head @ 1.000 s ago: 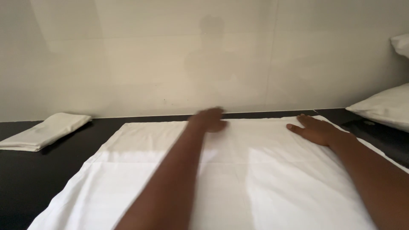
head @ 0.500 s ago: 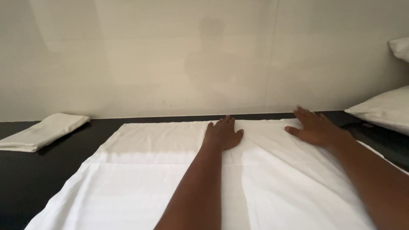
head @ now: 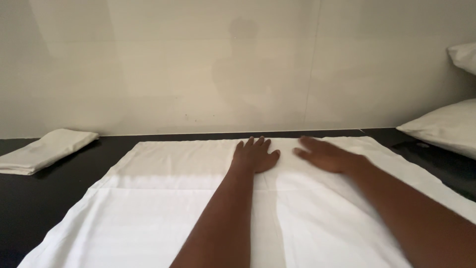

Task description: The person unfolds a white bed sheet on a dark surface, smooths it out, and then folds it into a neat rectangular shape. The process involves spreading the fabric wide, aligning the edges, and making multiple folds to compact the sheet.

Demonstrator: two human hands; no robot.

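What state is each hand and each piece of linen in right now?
left hand: open, palm flat on the sheet near its far edge.
right hand: open, flat on the sheet, beside the left hand but apart from it.
white sheet: spread out on the dark surface, far strip folded over.
folded white cloth: folded, lying far left, untouched.
pillow: lying at right, untouched.
dark surface: partly covered by the sheet.

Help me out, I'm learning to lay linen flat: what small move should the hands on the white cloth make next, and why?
Probably sweep both palms outward toward the side edges. The left hand and right hand lie flat, close together near the far edge of the white cloth, and faint creases run down its middle, so spreading apart would likely smooth them.
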